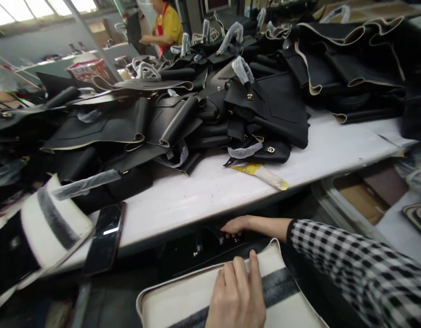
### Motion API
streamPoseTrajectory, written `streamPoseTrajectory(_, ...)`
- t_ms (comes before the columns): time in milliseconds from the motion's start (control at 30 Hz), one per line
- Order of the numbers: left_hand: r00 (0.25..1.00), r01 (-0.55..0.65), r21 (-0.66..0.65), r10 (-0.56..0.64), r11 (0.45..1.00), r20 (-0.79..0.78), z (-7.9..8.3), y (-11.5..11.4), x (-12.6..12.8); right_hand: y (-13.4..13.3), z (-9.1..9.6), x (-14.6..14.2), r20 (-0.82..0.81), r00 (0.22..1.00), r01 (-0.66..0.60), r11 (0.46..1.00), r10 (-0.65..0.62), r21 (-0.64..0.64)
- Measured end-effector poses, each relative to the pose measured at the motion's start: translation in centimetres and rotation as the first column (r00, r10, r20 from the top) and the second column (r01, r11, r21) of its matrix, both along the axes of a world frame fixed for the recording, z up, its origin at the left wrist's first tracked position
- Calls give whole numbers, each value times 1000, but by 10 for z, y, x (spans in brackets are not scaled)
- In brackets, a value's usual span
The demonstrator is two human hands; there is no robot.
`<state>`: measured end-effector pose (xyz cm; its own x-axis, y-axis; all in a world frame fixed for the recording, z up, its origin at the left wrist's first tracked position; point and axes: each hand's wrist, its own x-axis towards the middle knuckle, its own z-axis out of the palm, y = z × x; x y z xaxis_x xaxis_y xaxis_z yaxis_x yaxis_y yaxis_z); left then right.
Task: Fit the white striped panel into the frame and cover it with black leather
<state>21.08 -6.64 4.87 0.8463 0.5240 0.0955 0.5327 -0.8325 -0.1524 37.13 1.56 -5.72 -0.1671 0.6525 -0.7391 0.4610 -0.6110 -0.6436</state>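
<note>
Your right hand [235, 226] reaches under the table [210, 191] edge at lower centre, fingers curled on a black part [200, 246]. Your left hand [236, 296] lies flat, fingers together, on a cream panel [183, 300] with a dark stripe.

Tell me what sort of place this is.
Most likely a handbag workshop or factory. Piles of black bag panels with gold clasps cover a long white worktable, and another person works at the far end.

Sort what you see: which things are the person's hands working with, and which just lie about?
In hand:
left hand resting on the cream panel with a black stripe
right hand reaching under the table edge to a black piece

Lying about:
phone
heap of black bag parts
yellow-handled tool
white table
</note>
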Motion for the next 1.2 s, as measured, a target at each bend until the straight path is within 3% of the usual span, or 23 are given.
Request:
streamPoseTrajectory(133, 998, -58, -34, 58, 998, 2, 5, -4, 4, 13, 40, -15, 30, 994, -104, 993, 102, 59)
streamPoseTrajectory(233, 998, -61, -76, 61, 995, -14, 7, -6, 6, 3, 64, -27, 99, 990, -111, 980, 95, 168)
streamPoseTrajectory(333, 996, -86, -169, 81, 982, -35, 11, -7, 5, -11, 75, -34, 202, 971, -177, 946, 124, 271)
streamPoseTrajectory(433, 997, -77, -311, 78, 947, -7, 19, -1, -6, -19, 78, -38, 330, 932, -271, 891, 149, 364)
streamPoseTrajectory(533, 988, -51, -483, 115, 874, 103, 28, 11, -29, -21, 79, -41, 434, 886, -352, 846, 163, 400)
streamPoseTrajectory(633, 916, -67, -584, 282, 809, 286, 35, 28, -59, -22, 81, -43, 484, 854, -416, 808, 190, 418)
streamPoseTrajectory(733, 837, -138, -594, 414, 792, 357, 36, 46, -88, -24, 84, -45, 512, 834, -455, 782, 206, 427)
streamPoseTrajectory(867, 854, -186, -666, 454, 723, 254, 28, 69, -120, -25, 85, -47, 571, 801, -472, 779, 183, 413)
streamPoseTrajectory(1000, 868, -75, -812, 439, 579, 232, 14, 86, -140, -25, 84, -48, 621, 765, -497, 767, 168, 406)
streamPoseTrajectory(1200, 845, 77, -886, 441, 457, 301, -1, 96, -157, -24, 83, -58, 667, 715, -559, 745, 210, 364)
